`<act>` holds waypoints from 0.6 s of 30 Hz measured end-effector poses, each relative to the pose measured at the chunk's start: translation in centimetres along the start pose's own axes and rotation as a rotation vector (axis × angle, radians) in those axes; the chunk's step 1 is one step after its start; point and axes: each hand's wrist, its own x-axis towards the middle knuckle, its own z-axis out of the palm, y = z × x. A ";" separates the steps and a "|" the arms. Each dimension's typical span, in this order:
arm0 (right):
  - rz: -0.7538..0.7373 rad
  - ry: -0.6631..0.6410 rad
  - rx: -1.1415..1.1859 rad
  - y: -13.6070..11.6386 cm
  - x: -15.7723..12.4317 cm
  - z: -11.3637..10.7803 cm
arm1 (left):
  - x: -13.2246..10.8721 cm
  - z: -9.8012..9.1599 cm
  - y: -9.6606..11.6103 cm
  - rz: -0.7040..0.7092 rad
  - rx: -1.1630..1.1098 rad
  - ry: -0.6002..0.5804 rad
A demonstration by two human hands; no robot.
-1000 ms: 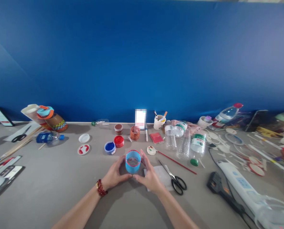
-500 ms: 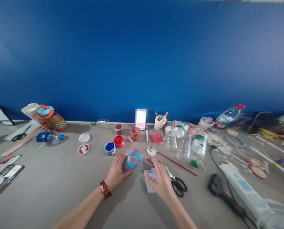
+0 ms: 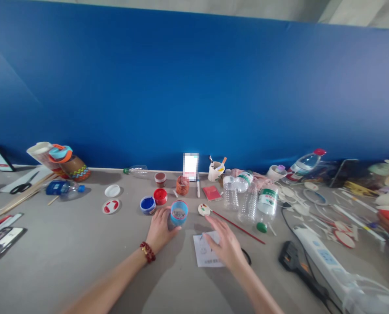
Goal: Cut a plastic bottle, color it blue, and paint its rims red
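Observation:
My left hand (image 3: 160,230), with a red bead bracelet on the wrist, curls round the left side of a translucent blue cup (image 3: 179,213) with a red rim. The cup stands upright on the table, and my thumb lies along its near side. My right hand (image 3: 225,242) is open and empty, fingers spread, over the right part of a white paper (image 3: 204,252) with drawn marks. Under that hand the scissors are mostly hidden; one black handle loop (image 3: 247,257) shows. Open pots of blue paint (image 3: 147,204) and red paint (image 3: 160,196) stand beyond my left hand.
A red-handled brush (image 3: 238,226) lies beside a paint-dabbed white disc (image 3: 204,209). To the right are plastic bottles (image 3: 268,201), a black glue gun (image 3: 294,261) and a white power strip (image 3: 321,248). White lids (image 3: 112,190) lie left; an orange-brown jar (image 3: 182,186) stands behind.
The blue cup has gone from tilted to more upright with my left hand on it. My right hand now covers most of the scissors, and more of the paper shows. The view has tilted upward.

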 end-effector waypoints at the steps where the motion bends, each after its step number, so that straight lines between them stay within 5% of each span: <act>1: 0.016 -0.037 -0.112 0.3 1.2 -1.2 | 0.1 0.2 0.0 -0.004 0.006 0.009; 5: 0.101 -0.112 -0.354 1.1 7.2 -4.8 | 0.3 0.8 -0.1 -0.011 0.013 0.033; 10: 0.210 -0.202 -0.543 1.6 13.7 -4.2 | 0.5 0.8 -0.3 -0.015 0.013 0.060; 18: 0.340 -0.336 -0.634 2.9 16.1 -2.2 | -3.3 -1.9 -0.4 0.024 -0.062 -0.022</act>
